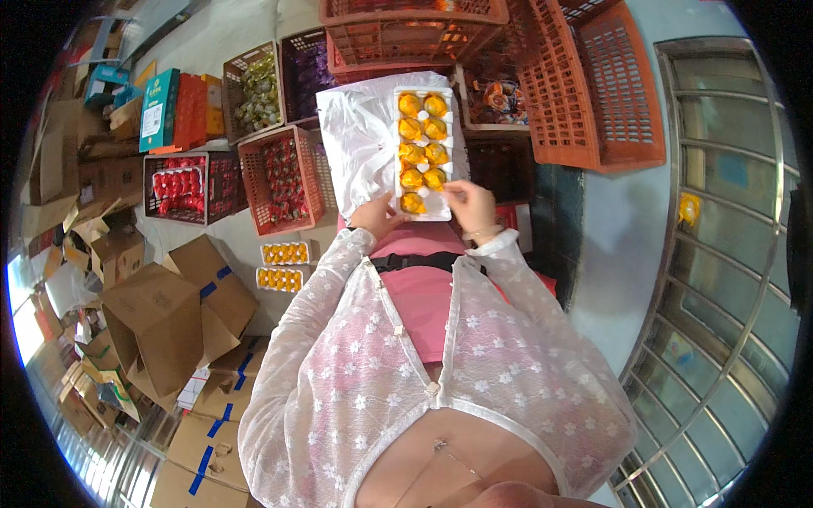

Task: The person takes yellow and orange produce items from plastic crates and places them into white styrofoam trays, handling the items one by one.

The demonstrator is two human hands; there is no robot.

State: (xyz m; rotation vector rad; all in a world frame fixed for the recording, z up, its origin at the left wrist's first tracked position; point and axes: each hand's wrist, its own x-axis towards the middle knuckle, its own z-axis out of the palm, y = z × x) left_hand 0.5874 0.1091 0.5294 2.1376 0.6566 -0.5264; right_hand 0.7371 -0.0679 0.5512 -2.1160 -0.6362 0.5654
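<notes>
In front of me a white compartment tray point(448, 152) lies on a white plastic sheet point(360, 140). Yellow-wrapped balls point(411, 154) with twisted wrapper ends sit in two columns in it; the near right compartment holds none. My left hand point(378, 217) grips the near left corner of the tray, thumb along its near edge. Over the near right side is my right hand point(472, 208), fingers bent and pinched together beside the near right ball. Whatever is between those fingertips, if anything, is too small to make out.
Two small trays of yellow balls point(285, 253) lie to the left. Around stand crates of red-wrapped pieces point(282, 178) and green-wrapped pieces point(258, 91). Orange crates point(622, 93) rise at the back right. Open cardboard boxes point(152, 326) fill the left; a metal window grille point(720, 254) is at right.
</notes>
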